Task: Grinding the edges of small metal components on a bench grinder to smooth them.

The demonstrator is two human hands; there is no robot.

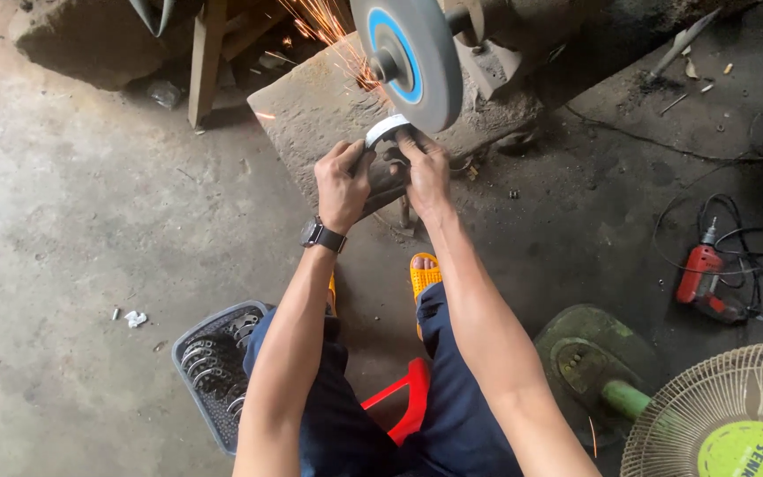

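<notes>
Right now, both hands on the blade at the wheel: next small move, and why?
Probably slide the curved blade sideways along the grinding wheel. Left hand and right hand press its bright edge to the rim, sparks fly, and contact looks limited to one spot.

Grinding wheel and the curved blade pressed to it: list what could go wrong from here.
1. Both bare hands grip the curved blade right under the grinding wheel; a slip could put fingers on the wheel.
2. Sparks fly past uncovered skin.
3. The drill's cord lies looped on the floor, a likely trip hazard.
</notes>
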